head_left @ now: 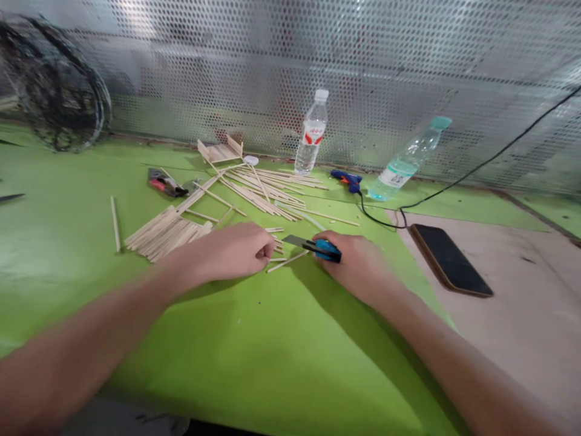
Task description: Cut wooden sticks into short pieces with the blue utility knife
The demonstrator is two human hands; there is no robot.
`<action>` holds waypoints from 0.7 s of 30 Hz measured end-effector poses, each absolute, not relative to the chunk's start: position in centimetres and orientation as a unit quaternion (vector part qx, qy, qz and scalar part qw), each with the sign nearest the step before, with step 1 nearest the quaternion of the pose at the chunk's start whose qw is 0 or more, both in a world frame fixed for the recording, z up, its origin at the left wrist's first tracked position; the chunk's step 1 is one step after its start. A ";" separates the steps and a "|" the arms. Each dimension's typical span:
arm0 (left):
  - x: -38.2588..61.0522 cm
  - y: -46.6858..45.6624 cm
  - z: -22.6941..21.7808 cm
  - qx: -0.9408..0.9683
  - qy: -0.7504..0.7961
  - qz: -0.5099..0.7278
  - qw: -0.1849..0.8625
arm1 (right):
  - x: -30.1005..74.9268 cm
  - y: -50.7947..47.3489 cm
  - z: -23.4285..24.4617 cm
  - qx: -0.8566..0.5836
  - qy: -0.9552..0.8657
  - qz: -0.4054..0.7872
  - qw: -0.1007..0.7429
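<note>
My right hand (358,261) is closed round a blue utility knife (318,246), its grey blade pointing left over a thin wooden stick (287,261) on the green mat (254,339). My left hand (231,249) is curled into a loose fist, its fingertips pinched by the sticks near the blade; what they pinch is too small to name. A stack of flat wooden sticks (163,233) lies just left of that hand.
Loose sticks (263,191) spread behind the hands, with a small stick frame (221,150), pliers (166,183), a blue glue gun (345,178) with black cord, two water bottles (311,132) (408,158), a phone (449,259) at right, a perforated metal wall (363,60).
</note>
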State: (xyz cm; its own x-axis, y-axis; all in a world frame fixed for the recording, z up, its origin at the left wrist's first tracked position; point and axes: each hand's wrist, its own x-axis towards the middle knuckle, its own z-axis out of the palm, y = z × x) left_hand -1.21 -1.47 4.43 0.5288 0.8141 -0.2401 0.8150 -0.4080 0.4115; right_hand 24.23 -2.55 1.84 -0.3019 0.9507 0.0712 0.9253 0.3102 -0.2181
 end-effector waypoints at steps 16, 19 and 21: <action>-2.1 -1.3 5.3 0.841 0.448 -0.037 0.300 | 23.7 -2.4 1.8 -0.539 -0.832 0.057 0.114; -2.2 -0.9 5.3 0.836 0.451 -0.035 0.311 | 23.6 -2.2 1.5 -0.528 -0.838 0.055 0.123; -2.2 -0.8 5.2 0.835 0.450 -0.025 0.315 | 23.5 -2.2 1.4 -0.524 -0.839 0.052 0.133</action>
